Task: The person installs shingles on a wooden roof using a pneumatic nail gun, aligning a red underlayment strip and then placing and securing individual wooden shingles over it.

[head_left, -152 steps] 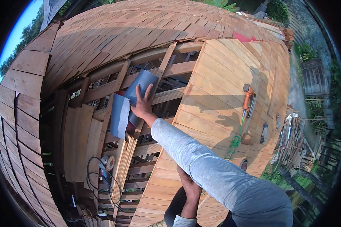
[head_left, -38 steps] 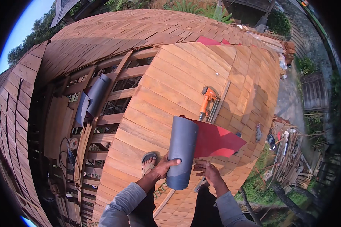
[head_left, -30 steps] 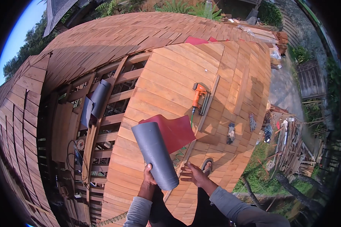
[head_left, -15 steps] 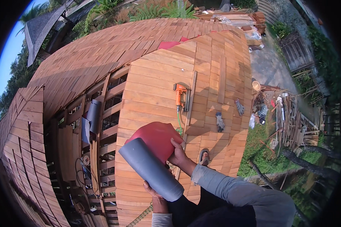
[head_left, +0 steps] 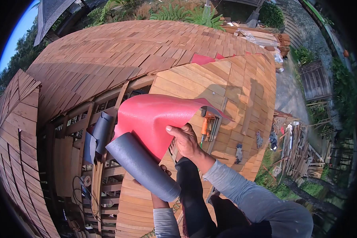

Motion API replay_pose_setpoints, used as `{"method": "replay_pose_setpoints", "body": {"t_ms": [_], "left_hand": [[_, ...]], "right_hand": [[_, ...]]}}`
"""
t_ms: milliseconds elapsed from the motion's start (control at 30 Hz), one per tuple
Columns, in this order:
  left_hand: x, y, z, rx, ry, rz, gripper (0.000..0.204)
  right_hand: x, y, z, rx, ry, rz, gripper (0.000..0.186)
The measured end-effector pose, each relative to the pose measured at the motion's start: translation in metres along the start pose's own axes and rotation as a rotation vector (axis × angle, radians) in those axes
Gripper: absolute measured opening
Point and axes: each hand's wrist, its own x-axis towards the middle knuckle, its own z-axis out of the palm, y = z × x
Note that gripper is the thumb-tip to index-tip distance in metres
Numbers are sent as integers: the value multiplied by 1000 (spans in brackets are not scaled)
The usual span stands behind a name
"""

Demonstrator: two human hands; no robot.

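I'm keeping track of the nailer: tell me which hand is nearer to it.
Right. In the picture, the right hand grips the red flap, left of and slightly below the nailer; the left hand, partly hidden by the roll, is farther down and left.

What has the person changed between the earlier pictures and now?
The right hand, which first touched the other grey roll and was later open and apart, has taken hold of the red flap, now spread wider. The held roll has swung its far end left, supported by the left hand as before. The other roll still lies on the roof frame, the orange nail gun on the planks.
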Motion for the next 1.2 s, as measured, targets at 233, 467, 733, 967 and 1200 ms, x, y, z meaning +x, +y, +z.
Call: {"method": "replay_pose_setpoints", "body": {"t_ms": [233,467,733,967,1200], "left_hand": [[58,18,-193,4,283,-44,105],[9,15,-349,369,773,5,87],[8,-22,-347,662,839,-123,91],[27,-57,-251,1909,817,27,109],[128,-41,-260,2647,280,-138,104]], "right_hand": [[110,197,-138,69,378,490,33],[135,334,-221,-1284,203,239,105],[164,348,-209,-1667,-92,344,127],[162,356,-213,-1717,-36,294,131],[160,368,-223,-1808,-20,253,133]]}}
